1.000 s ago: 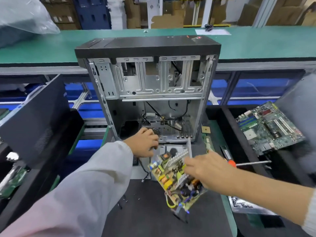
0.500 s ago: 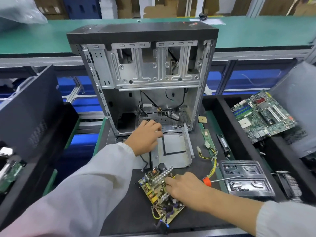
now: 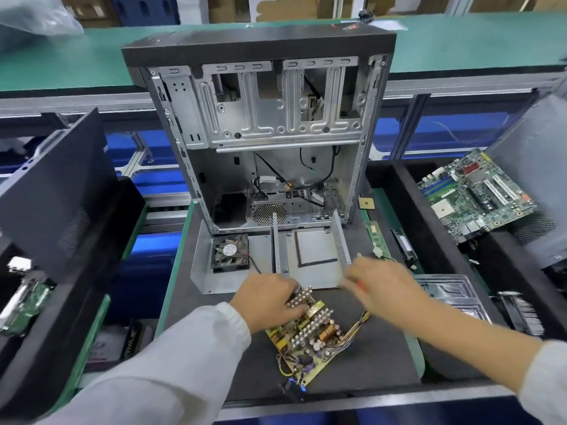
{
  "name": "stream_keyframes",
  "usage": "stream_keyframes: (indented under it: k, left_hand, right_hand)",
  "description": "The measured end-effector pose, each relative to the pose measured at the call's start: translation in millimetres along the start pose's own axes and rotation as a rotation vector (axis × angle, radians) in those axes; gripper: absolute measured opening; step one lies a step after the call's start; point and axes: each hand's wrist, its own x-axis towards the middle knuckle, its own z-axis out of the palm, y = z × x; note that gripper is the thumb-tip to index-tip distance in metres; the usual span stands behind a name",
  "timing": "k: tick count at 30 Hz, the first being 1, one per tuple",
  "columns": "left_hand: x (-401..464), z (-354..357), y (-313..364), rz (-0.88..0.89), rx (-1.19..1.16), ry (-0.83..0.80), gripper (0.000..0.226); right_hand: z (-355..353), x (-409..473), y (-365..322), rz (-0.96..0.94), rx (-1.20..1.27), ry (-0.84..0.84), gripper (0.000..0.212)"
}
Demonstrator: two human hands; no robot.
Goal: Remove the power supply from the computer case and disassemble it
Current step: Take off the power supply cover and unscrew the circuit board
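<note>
psu board out on the mat

power supply board [image 3: 310,335] lies flat on the black mat [image 3: 368,372], near of the open computer case [image 3: 260,133]. left hand [image 3: 270,299] rests on the board's far-left end, fingers curled over the heatsink. right hand [image 3: 383,286] blurred above the mat, a red-handled tool in it; grip can't be told. empty metal housing [image 3: 306,265] and fan [image 3: 230,251] sit between board and case.

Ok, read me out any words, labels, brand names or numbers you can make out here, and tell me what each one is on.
"PRIME": on the side of a dark box below the bench edge at lower left, partly hidden.
Round fan label: print too small to read.
Red sticker on top of the computer case: blurred.
Motherboard markings: too small.
Power supply board: nothing legible.
</note>
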Motion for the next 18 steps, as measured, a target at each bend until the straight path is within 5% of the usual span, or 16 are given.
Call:
stream_keyframes:
  k: [2,5,9,18]
  left_hand:
    - [3,7,3,-0.013,0.039,-0.037,0.055]
    - [8,9,7,-0.01,0.042,-0.067,0.053]
    - [9,5,4,0.039,0.042,-0.169,0.044]
    - [7,3,6,0.063,-0.039,-0.118,0.021]
  right_hand:
    - [-6,11,39,0.308,0.02,-0.006,0.046]
    - [-1,27,76,0.592,0.235,-0.253,0.057]
    - [16,35,81,0.651,0.432,-0.482,0.046]
    - [10,37,69,0.622,0.372,-0.258,0.023]
